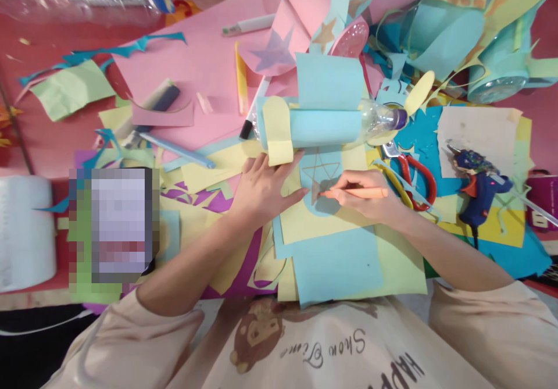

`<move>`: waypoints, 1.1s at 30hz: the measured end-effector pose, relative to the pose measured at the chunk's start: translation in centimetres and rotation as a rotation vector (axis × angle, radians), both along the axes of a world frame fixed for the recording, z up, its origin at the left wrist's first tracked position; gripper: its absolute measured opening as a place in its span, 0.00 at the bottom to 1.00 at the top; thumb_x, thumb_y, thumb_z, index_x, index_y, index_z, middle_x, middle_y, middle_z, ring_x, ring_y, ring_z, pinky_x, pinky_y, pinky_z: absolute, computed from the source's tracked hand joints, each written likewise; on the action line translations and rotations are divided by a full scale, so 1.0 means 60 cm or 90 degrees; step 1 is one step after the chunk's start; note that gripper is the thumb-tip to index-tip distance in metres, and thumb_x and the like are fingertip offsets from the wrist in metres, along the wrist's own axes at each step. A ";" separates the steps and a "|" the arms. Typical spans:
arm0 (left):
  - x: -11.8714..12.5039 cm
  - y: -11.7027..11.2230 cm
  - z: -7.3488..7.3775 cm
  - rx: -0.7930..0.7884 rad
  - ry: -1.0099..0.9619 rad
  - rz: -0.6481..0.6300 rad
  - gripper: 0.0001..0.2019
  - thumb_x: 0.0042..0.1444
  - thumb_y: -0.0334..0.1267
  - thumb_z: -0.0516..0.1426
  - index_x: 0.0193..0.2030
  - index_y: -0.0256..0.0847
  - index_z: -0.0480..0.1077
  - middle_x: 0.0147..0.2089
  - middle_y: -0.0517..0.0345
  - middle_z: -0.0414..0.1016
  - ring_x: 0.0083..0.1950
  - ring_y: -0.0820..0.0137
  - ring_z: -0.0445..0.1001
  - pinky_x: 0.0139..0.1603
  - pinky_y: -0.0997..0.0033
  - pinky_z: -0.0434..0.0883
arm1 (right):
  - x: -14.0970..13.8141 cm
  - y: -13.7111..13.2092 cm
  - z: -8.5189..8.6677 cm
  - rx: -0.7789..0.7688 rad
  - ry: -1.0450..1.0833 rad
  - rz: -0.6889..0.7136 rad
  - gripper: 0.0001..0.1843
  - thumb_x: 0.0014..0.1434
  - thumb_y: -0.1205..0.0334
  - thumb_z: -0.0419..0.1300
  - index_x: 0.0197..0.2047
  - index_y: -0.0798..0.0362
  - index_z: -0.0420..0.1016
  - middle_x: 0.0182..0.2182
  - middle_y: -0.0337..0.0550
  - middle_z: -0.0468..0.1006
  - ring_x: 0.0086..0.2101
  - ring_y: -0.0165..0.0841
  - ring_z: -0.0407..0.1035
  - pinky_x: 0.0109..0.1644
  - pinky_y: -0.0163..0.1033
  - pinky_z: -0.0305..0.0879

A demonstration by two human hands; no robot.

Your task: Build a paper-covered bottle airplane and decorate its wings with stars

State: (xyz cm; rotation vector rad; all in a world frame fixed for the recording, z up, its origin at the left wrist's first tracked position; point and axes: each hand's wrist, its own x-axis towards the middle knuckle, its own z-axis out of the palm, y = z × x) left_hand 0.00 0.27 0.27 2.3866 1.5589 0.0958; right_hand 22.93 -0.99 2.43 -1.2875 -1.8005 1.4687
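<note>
My right hand (364, 194) is closed around an orange pen (355, 192), its tip resting on a light blue paper piece (321, 174) that has a star outline drawn on it. My left hand (264, 185) lies flat with fingers spread, pressing the left edge of that blue piece and the yellow sheet (305, 220) under it. Just beyond both hands lies a plastic bottle (335, 126) wrapped in blue paper with yellow paper wings.
Red-handled scissors (414, 179) and a blue glue gun (477, 188) lie to the right. A big pink sheet (196, 69), a marker (248, 25), a yellow pencil (240, 78) and many paper scraps cover the red table. A white roll (24, 232) sits at far left.
</note>
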 end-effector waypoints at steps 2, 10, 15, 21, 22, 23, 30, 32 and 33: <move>0.000 0.000 0.000 -0.002 -0.002 -0.002 0.32 0.58 0.51 0.57 0.68 0.46 0.60 0.51 0.48 0.77 0.55 0.50 0.69 0.53 0.53 0.64 | 0.000 0.000 0.001 -0.003 0.004 0.004 0.14 0.59 0.56 0.61 0.25 0.53 0.69 0.22 0.37 0.78 0.24 0.26 0.70 0.23 0.30 0.54; -0.001 -0.001 0.000 -0.008 -0.004 -0.002 0.32 0.59 0.51 0.57 0.68 0.46 0.59 0.49 0.48 0.78 0.56 0.50 0.69 0.54 0.53 0.64 | -0.001 -0.001 0.001 -0.001 -0.001 -0.012 0.15 0.58 0.56 0.61 0.24 0.54 0.68 0.23 0.40 0.79 0.25 0.28 0.73 0.23 0.30 0.56; 0.000 0.000 0.002 -0.026 0.003 0.005 0.32 0.58 0.52 0.57 0.68 0.47 0.59 0.49 0.48 0.77 0.56 0.50 0.68 0.55 0.52 0.63 | -0.001 -0.001 -0.001 0.005 -0.001 -0.039 0.14 0.59 0.55 0.61 0.26 0.54 0.70 0.25 0.41 0.80 0.30 0.31 0.76 0.28 0.31 0.63; 0.001 0.001 0.003 -0.018 0.007 0.003 0.32 0.59 0.52 0.56 0.69 0.46 0.59 0.49 0.47 0.77 0.56 0.51 0.69 0.55 0.53 0.63 | 0.000 0.000 -0.002 0.054 -0.002 -0.066 0.12 0.59 0.55 0.61 0.29 0.54 0.73 0.24 0.38 0.78 0.25 0.26 0.69 0.25 0.31 0.56; 0.001 0.001 0.003 -0.018 0.009 0.002 0.32 0.59 0.52 0.56 0.69 0.46 0.59 0.49 0.47 0.77 0.56 0.51 0.68 0.55 0.53 0.64 | 0.000 0.000 -0.002 0.059 -0.002 -0.068 0.12 0.60 0.54 0.61 0.30 0.54 0.73 0.24 0.38 0.78 0.25 0.25 0.68 0.25 0.31 0.55; 0.001 0.001 0.004 -0.020 0.009 0.002 0.32 0.59 0.52 0.56 0.69 0.46 0.59 0.49 0.47 0.77 0.56 0.50 0.68 0.55 0.53 0.64 | 0.001 0.000 -0.003 0.062 -0.003 -0.068 0.13 0.60 0.54 0.61 0.30 0.54 0.73 0.24 0.38 0.78 0.24 0.25 0.67 0.25 0.31 0.54; 0.000 0.000 0.002 -0.010 0.008 -0.002 0.32 0.59 0.52 0.56 0.69 0.46 0.59 0.50 0.48 0.77 0.56 0.51 0.69 0.54 0.53 0.64 | 0.000 0.000 -0.004 0.072 -0.022 -0.051 0.11 0.59 0.56 0.62 0.28 0.54 0.73 0.22 0.36 0.76 0.23 0.25 0.67 0.24 0.31 0.54; 0.000 0.000 0.001 -0.001 0.009 -0.006 0.32 0.59 0.52 0.56 0.68 0.46 0.59 0.49 0.47 0.78 0.55 0.51 0.69 0.54 0.53 0.64 | 0.000 0.000 -0.004 0.059 -0.018 -0.046 0.13 0.58 0.56 0.62 0.27 0.54 0.71 0.23 0.37 0.76 0.25 0.26 0.70 0.25 0.30 0.56; 0.000 0.000 0.001 0.002 0.011 -0.007 0.32 0.59 0.52 0.56 0.68 0.45 0.60 0.49 0.47 0.78 0.55 0.50 0.70 0.53 0.52 0.65 | 0.000 0.000 -0.003 0.047 -0.017 -0.042 0.14 0.59 0.55 0.62 0.26 0.54 0.70 0.23 0.38 0.77 0.26 0.28 0.72 0.26 0.31 0.58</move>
